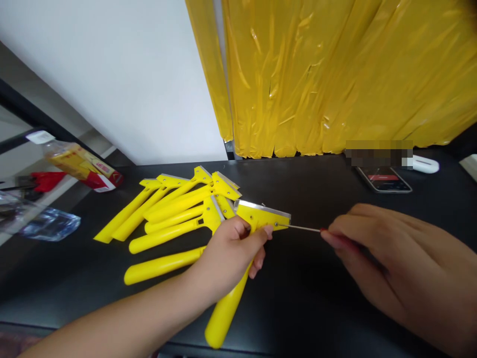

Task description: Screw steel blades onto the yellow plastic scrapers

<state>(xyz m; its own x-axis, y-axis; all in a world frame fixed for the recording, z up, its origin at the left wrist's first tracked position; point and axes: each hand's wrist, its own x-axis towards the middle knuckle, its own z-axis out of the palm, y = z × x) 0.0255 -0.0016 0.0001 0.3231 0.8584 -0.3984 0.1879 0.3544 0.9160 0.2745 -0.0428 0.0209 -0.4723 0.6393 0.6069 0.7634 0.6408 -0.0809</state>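
Scraper (257, 219) sits clamped in left hand (233, 253) near bench (305, 298) centre, thumb pressed on the head just below the blade so it can't twist, handle trailing toward the near edge. Right hand (395, 263) is closed on a red-handled screwdriver (303, 228), shaft level, tip on a screw at the head's right end. Pile of yellow scrapers (175, 209) lies just left, within reach. Phone (383, 179) parked far right, well apart.
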